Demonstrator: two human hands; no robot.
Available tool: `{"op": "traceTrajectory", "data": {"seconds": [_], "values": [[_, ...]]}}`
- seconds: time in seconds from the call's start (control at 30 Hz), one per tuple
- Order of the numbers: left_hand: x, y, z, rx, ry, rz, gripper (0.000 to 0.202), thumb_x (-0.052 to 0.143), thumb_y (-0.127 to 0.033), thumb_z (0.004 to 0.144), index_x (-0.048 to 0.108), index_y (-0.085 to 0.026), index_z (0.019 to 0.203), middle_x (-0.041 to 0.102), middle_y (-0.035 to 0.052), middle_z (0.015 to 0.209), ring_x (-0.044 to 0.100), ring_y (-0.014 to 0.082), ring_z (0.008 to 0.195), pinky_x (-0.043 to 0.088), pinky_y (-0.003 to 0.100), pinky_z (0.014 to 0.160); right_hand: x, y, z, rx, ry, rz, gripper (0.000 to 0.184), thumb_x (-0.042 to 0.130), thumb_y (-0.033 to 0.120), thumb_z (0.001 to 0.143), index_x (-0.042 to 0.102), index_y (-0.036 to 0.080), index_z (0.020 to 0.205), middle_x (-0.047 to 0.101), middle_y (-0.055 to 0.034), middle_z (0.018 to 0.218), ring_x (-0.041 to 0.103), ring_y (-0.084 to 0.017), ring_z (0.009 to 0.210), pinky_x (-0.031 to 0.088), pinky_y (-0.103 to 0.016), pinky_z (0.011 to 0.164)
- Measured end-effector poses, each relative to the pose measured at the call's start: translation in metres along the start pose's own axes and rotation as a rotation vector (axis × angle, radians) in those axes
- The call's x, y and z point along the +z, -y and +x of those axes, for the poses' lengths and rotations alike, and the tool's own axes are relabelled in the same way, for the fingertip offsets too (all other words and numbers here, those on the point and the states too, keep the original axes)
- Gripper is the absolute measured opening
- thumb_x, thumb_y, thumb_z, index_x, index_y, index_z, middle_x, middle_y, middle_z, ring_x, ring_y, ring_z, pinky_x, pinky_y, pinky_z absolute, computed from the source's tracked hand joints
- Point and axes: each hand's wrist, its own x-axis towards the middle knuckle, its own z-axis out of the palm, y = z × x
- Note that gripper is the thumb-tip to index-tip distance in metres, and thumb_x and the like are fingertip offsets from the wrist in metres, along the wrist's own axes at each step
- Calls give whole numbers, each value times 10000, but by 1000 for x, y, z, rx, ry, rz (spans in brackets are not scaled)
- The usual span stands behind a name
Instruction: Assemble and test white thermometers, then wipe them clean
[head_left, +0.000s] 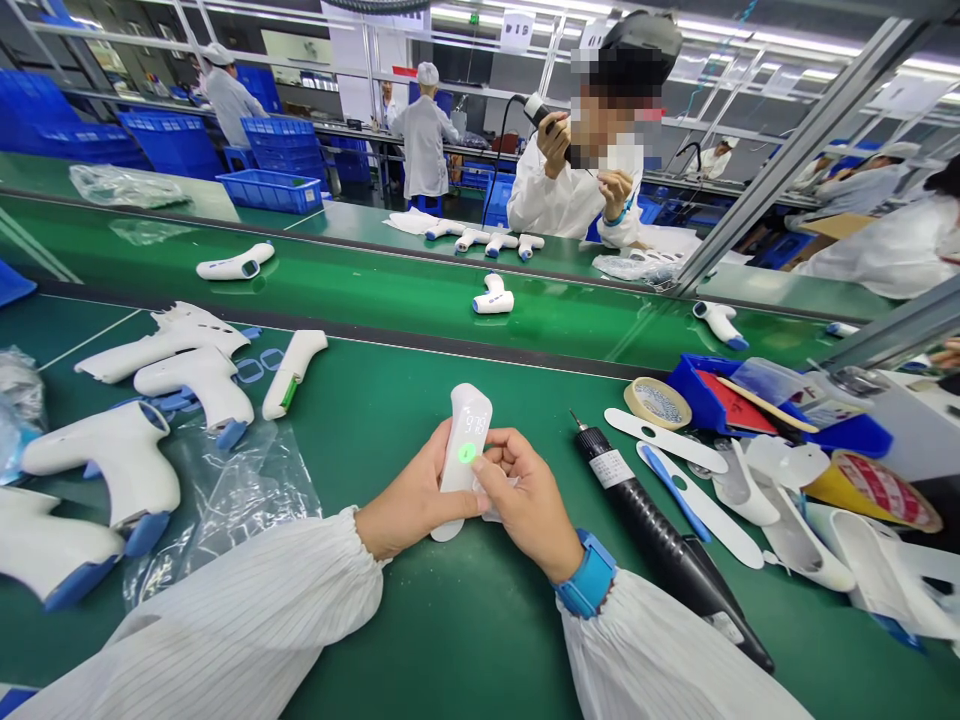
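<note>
A white handheld thermometer (459,474) is held upright over the green bench, its lit digits and a glowing green round button facing me. My left hand (416,490) wraps round its lower left side, thumb across the front. At its right edge, my right hand (525,500) has its fingers curled in, with the thumb by the green button. Something pale and thin shows under the right fingers, too hidden to name. On the right wrist is a blue strap (589,577). Right of that hand lies a black electric screwdriver (641,520), bit pointing away.
Several white thermometer guns (112,455) lie at left, partly over a clear plastic bag (247,500). White shell parts (787,530), a tape roll (658,402) and a blue bin (862,430) crowd the right. Beyond runs a green conveyor (375,300); a co-worker (555,190) sits opposite.
</note>
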Motion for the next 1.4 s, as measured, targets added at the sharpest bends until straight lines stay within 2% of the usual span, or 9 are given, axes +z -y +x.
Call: {"op": "traceTrajectory", "data": {"seconds": [0.43,0.67,1.07,1.13,1.23,1.4], "values": [[-1,-1,0,-5,-37,11,579,699,-143,669,408,-254,1157,575,-8,943,542,162,897,403,273,755,-2,1,-1,-15,3,-22,208,500,298,807,565,180,966,509,21,674,469,-113,605,401,-242,579],[-2,-1,-1,-5,-31,36,517,674,-122,685,418,-231,1120,533,-31,833,515,132,817,393,266,728,-2,-1,-1,-15,19,-25,222,487,297,812,560,178,984,510,20,682,469,-113,606,400,-252,583],[-1,-2,0,-26,-63,35,513,673,-146,678,433,-220,1126,549,-3,891,517,161,863,392,279,740,-2,2,-1,16,13,-11,211,491,298,809,574,180,962,537,11,689,491,-119,618,407,-247,576],[0,-3,0,-27,-84,30,461,670,-180,694,453,-216,1100,547,-8,866,522,142,813,403,266,715,-4,1,1,38,-1,23,204,479,308,816,576,182,944,533,10,676,486,-118,598,401,-242,554],[2,-4,0,-78,-78,2,324,624,-293,752,486,-198,1029,531,-19,755,511,102,625,412,247,595,-10,-3,8,78,-81,61,197,471,328,819,573,184,904,496,27,614,436,-101,512,358,-224,480],[5,-1,-5,-194,71,-48,262,563,-388,791,499,-188,948,542,3,779,508,82,508,399,228,472,-23,-12,22,75,-221,102,215,513,350,782,572,180,901,476,40,591,423,-98,495,333,-218,461]]}}
